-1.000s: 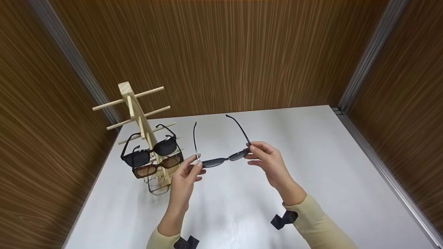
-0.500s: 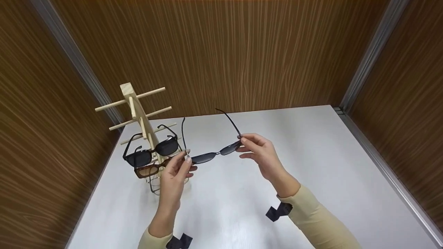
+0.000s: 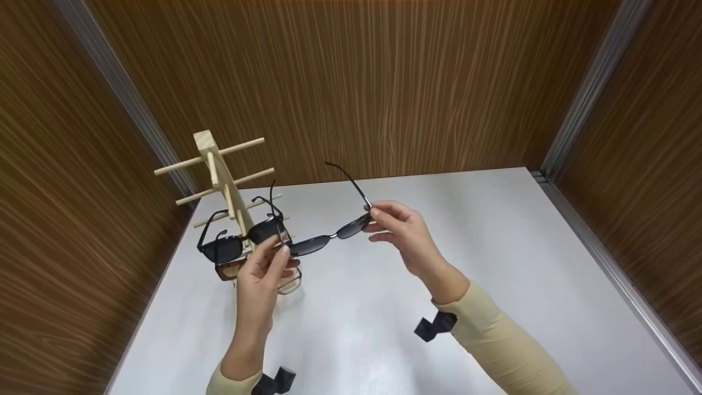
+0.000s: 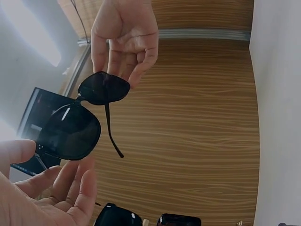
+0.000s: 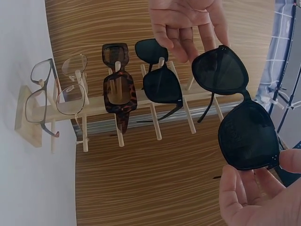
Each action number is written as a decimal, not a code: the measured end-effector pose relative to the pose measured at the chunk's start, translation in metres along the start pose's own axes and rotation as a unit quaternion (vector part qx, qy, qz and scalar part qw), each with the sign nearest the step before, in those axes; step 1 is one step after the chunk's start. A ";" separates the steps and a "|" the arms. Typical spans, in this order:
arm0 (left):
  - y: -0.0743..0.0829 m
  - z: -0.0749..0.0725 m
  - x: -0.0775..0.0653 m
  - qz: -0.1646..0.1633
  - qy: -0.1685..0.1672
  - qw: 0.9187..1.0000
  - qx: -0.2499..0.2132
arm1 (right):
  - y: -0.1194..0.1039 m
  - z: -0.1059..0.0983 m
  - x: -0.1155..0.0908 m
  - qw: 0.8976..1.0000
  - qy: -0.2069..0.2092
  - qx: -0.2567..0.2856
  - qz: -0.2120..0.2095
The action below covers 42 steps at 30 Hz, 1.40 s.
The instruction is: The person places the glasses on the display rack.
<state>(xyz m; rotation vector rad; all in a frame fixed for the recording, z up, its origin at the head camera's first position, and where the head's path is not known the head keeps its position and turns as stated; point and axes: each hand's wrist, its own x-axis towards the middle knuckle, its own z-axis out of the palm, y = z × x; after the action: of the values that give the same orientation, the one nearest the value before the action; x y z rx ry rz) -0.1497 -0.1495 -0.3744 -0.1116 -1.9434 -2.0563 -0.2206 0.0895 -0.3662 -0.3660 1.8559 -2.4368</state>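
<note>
Both hands hold a pair of black sunglasses in the air above the table, lenses dark and temples unfolded away from the person. My left hand pinches one end of the frame by the hinge. At the opposite hinge, the thumb and fingers of my right hand pinch the other end. In the head view the left temple overlaps a wooden eyewear rack. The right wrist view shows both lenses full on, with the rack behind.
On the rack hang black sunglasses, tortoiseshell sunglasses and two pairs of thin-framed eyeglasses. Bare pegs stick out near its top. The white table is enclosed by wood-grain panels.
Both hands have carried the sunglasses left and slightly away from the person, toward the rack. The left hand now covers part of the hanging eyewear. The grip looks the same.
</note>
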 end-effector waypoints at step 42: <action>0.037 -0.050 0.014 0.060 0.112 0.992 -0.008 | -0.017 0.074 0.042 0.996 -0.075 -0.032 0.017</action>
<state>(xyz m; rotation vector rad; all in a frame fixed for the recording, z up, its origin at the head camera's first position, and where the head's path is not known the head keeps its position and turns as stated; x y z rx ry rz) -0.1450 -0.2023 -0.3394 -0.0020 -1.7418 -1.9178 -0.2430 0.0168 -0.3255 -0.5035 1.8655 -2.2633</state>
